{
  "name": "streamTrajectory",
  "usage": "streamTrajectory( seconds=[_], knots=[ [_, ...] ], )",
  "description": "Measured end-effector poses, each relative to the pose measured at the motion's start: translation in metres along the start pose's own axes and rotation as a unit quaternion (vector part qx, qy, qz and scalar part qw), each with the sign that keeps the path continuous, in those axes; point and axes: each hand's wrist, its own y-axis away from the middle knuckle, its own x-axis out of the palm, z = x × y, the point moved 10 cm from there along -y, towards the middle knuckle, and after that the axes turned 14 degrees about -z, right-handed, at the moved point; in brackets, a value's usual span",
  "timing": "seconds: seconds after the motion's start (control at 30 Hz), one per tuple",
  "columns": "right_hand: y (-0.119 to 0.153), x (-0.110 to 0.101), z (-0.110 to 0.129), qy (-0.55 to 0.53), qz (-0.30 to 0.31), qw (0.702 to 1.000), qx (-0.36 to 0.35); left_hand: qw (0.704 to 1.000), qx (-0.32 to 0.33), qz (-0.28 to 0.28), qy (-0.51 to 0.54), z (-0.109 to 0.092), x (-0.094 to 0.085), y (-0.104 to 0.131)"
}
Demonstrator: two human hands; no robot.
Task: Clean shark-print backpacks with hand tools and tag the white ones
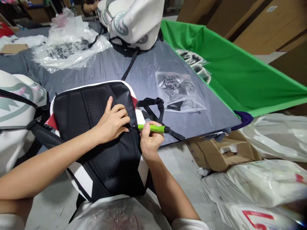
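Note:
A black backpack (pixel 72 116) with white piping and red corner tabs lies tilted at the table's near edge, its padded back panel facing up. On that panel rests my left hand (pixel 114 121), thumb and forefinger pinched together at the material, the little finger sticking out. My right hand (pixel 151 139) is closed around a slim green pen-like tool (pixel 157 128) with a black end. Its thin tip points left and meets the panel just beside my left fingertips; the exact kind of tool cannot be made out. A black strap with a buckle (pixel 159 101) lies beyond my right hand.
White printed backpacks (pixel 141 22) stand at the back and at the left. On the grey-covered table (pixel 141 67) lie a clear bag of dark parts (pixel 177 89) and crumpled plastic (pixel 69 41). Green cloth (pixel 230 67), an open carton (pixel 220 153) and plastic sacks (pixel 261 182) are at right.

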Motion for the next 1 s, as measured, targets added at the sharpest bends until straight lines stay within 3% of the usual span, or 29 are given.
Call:
streamTrajectory(
  seconds=[0.43, 1.0],
  knots=[
    [0.001, 0.01, 0.017, 0.023, 0.03, 0.995, -0.087, 0.999, 0.013, -0.029, -0.021, -0.002, 0.007, 0.008],
    [-0.005, 0.015, 0.019, 0.06, 0.034, 0.992, -0.106, 0.996, 0.037, -0.063, -0.044, -0.003, 0.008, 0.012]
  ],
)
